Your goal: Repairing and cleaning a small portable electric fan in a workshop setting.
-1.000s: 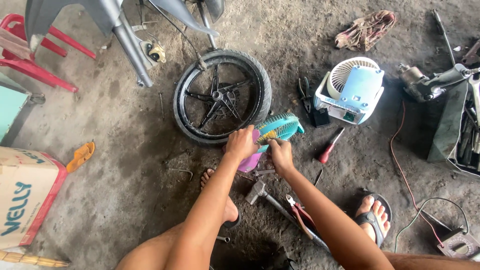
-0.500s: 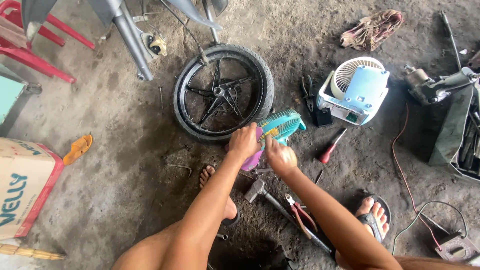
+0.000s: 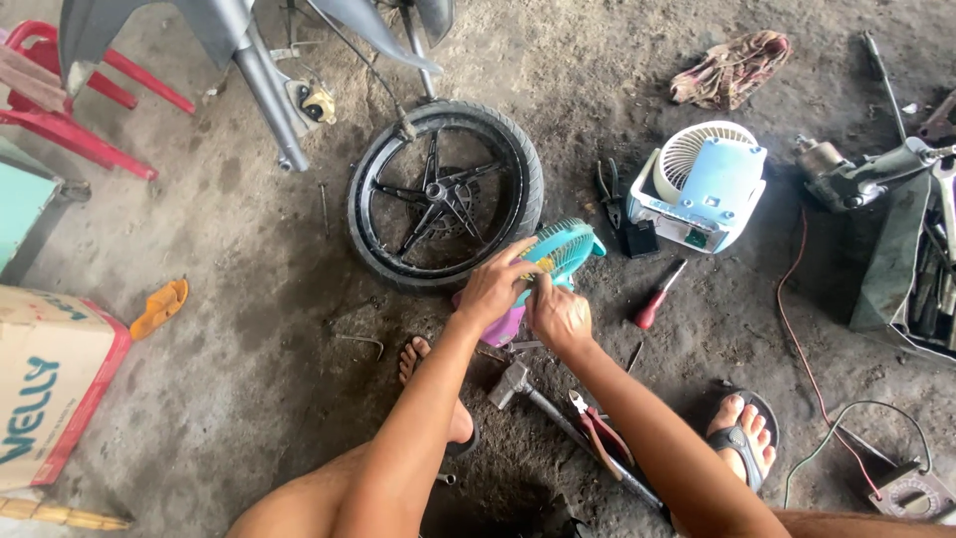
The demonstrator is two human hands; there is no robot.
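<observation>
Head view, looking straight down at a dirty concrete floor [image 3: 249,299]. Both hands meet over a small teal fan [image 3: 564,251] with a pink base — it sits low on the floor just below a black motorcycle wheel [image 3: 445,195] that lies flat. The left hand [image 3: 491,290] is clamped over the fan's pink base and lower grille, fingers curled round it. The right hand [image 3: 560,317] is closed and pressed against the fan's near side, touching the left hand; what it pinches, if anything, is too small to tell.

Just right of the fan lies a red-handled screwdriver [image 3: 656,297], and beyond it a white and blue fan [image 3: 705,185] tipped on its back, with black pliers [image 3: 609,191] beside it. Near the person's legs lie a hammer [image 3: 516,382] and red-handled cutters [image 3: 600,428]. A bare foot in a sandal [image 3: 740,439] rests at the right. At the far left stand a cardboard box [image 3: 52,384] and a red plastic chair [image 3: 70,100]; a rag [image 3: 730,65] lies at the top.
</observation>
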